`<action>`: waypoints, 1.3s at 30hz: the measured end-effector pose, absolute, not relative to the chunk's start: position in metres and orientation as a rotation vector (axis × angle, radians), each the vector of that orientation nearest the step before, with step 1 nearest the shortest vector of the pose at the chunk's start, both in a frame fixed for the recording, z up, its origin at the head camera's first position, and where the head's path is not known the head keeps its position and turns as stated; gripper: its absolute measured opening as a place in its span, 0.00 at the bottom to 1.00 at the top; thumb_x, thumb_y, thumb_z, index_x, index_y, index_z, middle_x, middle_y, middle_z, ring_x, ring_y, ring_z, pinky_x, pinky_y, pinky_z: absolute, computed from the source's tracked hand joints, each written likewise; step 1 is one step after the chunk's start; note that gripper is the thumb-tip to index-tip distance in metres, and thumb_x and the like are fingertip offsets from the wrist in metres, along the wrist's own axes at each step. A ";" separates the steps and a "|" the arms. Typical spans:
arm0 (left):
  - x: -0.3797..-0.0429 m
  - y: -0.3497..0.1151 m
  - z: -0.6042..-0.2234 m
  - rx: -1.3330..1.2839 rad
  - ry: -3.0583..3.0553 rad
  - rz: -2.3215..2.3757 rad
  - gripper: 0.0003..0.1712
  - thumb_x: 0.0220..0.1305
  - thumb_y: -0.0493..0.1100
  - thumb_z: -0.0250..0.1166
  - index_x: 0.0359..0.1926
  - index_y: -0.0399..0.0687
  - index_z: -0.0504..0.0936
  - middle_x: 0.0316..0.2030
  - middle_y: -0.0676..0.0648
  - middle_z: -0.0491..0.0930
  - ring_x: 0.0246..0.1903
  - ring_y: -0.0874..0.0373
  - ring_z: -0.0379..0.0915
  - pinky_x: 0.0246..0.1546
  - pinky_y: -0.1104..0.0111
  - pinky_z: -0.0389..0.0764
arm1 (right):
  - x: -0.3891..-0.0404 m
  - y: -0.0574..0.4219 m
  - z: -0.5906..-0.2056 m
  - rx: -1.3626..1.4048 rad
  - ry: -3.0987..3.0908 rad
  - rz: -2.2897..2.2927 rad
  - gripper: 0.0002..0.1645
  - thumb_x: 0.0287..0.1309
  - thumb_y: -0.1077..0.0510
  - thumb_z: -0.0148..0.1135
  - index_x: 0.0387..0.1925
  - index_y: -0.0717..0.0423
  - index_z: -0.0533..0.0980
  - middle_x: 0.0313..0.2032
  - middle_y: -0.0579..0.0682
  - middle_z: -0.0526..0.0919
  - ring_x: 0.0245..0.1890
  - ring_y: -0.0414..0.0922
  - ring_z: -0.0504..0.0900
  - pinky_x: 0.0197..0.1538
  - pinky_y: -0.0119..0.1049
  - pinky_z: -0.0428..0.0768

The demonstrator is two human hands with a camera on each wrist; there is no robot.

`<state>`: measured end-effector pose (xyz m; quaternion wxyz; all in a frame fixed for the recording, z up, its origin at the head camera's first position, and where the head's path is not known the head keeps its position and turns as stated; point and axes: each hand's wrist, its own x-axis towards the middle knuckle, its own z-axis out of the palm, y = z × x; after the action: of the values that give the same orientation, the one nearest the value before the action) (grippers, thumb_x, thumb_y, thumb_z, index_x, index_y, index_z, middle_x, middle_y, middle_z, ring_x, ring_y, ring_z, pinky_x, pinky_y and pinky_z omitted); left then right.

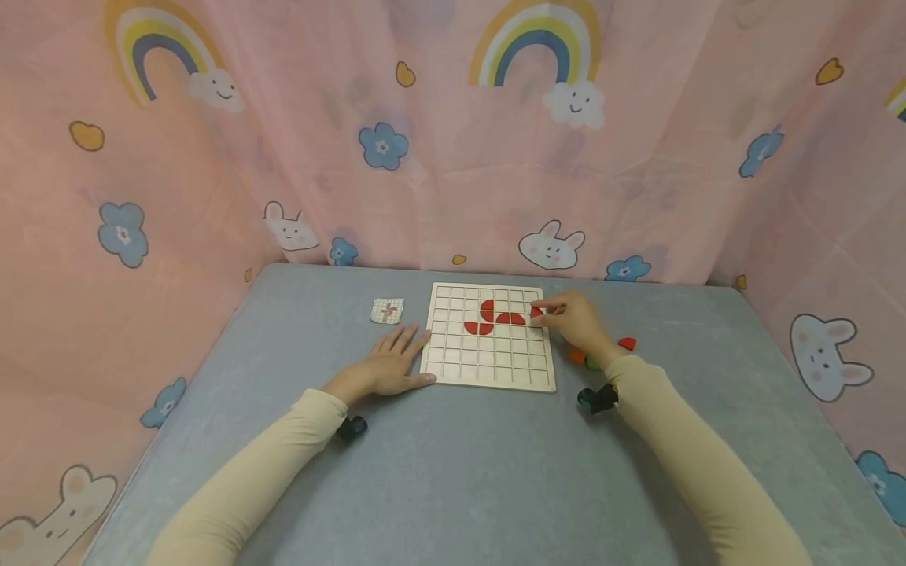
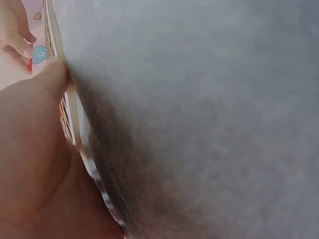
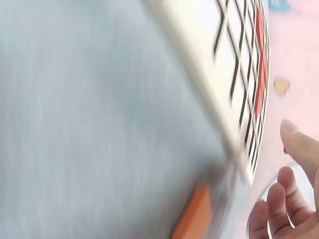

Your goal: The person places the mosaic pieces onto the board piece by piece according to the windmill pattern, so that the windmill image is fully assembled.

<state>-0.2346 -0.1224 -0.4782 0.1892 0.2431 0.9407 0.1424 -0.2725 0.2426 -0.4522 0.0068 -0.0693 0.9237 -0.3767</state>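
Note:
A pale square board (image 1: 488, 369) with a grid of cells lies on the table. Red quarter-round pieces (image 1: 487, 310) sit in several of its cells, grouped around the upper middle. My left hand (image 1: 389, 365) lies spread at the board's left edge, its thumb touching the lower left corner. Over the upper right edge of the board, my right hand (image 1: 576, 321) pinches another red piece (image 1: 535, 313) between thumb and fingers. The left wrist view shows a sliver of that red piece (image 2: 30, 64) under the fingertips.
Right of the board lie a loose red piece (image 1: 627, 343), an orange piece (image 1: 576, 355) and a green piece (image 1: 592, 362), partly behind my right wrist. A small card (image 1: 388, 310) with a red grid pattern rests to the left. A pink printed curtain (image 1: 439, 189) surrounds the grey table (image 1: 453, 472).

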 end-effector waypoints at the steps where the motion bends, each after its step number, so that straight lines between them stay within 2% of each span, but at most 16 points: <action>1: -0.234 -0.122 -0.478 0.685 2.649 0.400 0.53 0.79 0.67 0.55 0.87 0.50 0.39 0.86 0.38 0.32 0.84 0.38 0.22 0.81 0.41 0.34 | -0.272 0.238 -0.453 -0.225 2.880 -1.199 0.22 0.68 0.57 0.73 0.60 0.59 0.85 0.50 0.63 0.79 0.47 0.56 0.74 0.42 0.41 0.72; 13: -0.239 -0.123 -0.485 0.669 2.647 0.385 0.54 0.77 0.70 0.54 0.87 0.53 0.38 0.86 0.40 0.31 0.84 0.39 0.21 0.81 0.41 0.34 | -0.268 0.197 -0.463 -0.323 2.849 -1.219 0.21 0.62 0.58 0.78 0.56 0.59 0.88 0.39 0.56 0.80 0.39 0.50 0.73 0.41 0.38 0.70; 20: -0.237 -0.122 -0.482 0.663 2.644 0.374 0.54 0.78 0.69 0.54 0.87 0.54 0.37 0.86 0.41 0.30 0.84 0.40 0.21 0.81 0.43 0.34 | -0.268 0.192 -0.470 -0.476 2.870 -1.273 0.19 0.59 0.64 0.78 0.52 0.64 0.88 0.31 0.54 0.78 0.32 0.46 0.70 0.37 0.37 0.70; 32: -0.236 -0.122 -0.481 0.666 2.639 0.388 0.53 0.79 0.67 0.55 0.87 0.51 0.38 0.86 0.40 0.31 0.84 0.39 0.22 0.81 0.42 0.34 | -0.270 0.193 -0.477 -0.496 2.860 -1.237 0.19 0.60 0.63 0.78 0.53 0.63 0.88 0.31 0.54 0.77 0.32 0.47 0.72 0.36 0.38 0.72; 39: -0.236 -0.122 -0.481 0.678 2.647 0.400 0.54 0.78 0.68 0.55 0.87 0.51 0.39 0.86 0.39 0.32 0.84 0.38 0.22 0.81 0.41 0.34 | -0.267 0.196 -0.476 -0.581 2.859 -1.288 0.19 0.59 0.63 0.78 0.52 0.63 0.88 0.30 0.50 0.76 0.31 0.45 0.72 0.35 0.36 0.71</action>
<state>-0.2360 -0.1223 -0.4814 0.1889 0.2410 0.9412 0.1424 -0.2675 0.1958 -0.4761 -0.0239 -0.1820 0.8962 -0.4038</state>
